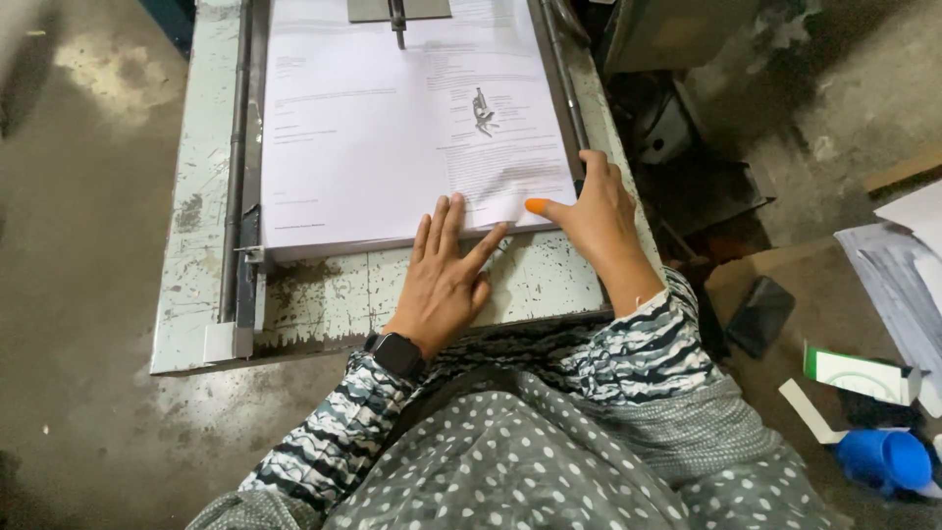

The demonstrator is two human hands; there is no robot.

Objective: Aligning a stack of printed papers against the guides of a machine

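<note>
A thick stack of white printed sheets point(392, 128) lies on a worn pale-green metal machine table point(196, 216). My left hand point(444, 280) rests flat at the stack's near edge, fingers spread over the top sheet's lower right part. My right hand point(594, 211) presses against the stack's right near corner, its thumb with an orange tip lying on the paper. A black watch point(395, 353) is on my left wrist. Neither hand holds anything.
A metal guide rail point(234, 147) runs along the stack's left side, another rail point(564, 79) along its right. A metal clamp piece point(397, 12) sits at the far end. Right of the table are a green-white box point(859, 373), a blue object point(888, 459) and loose papers point(903, 275).
</note>
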